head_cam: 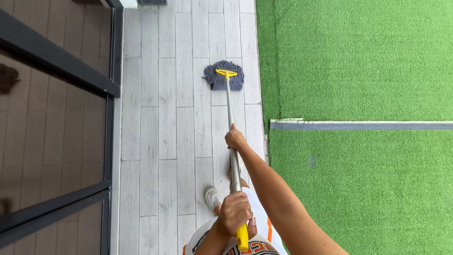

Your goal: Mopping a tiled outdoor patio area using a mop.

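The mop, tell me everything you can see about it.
The mop has a grey string head held in a yellow clamp, a thin silver metal handle and a yellow end grip. It slants away from the person, its head spread flat on the pale plank floor beside the green turf. The right hand grips mid-handle; the left hand wraps it just above the grip.

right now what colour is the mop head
Grey-blue strands under a yellow clamp; the mop head shows best in the head view.
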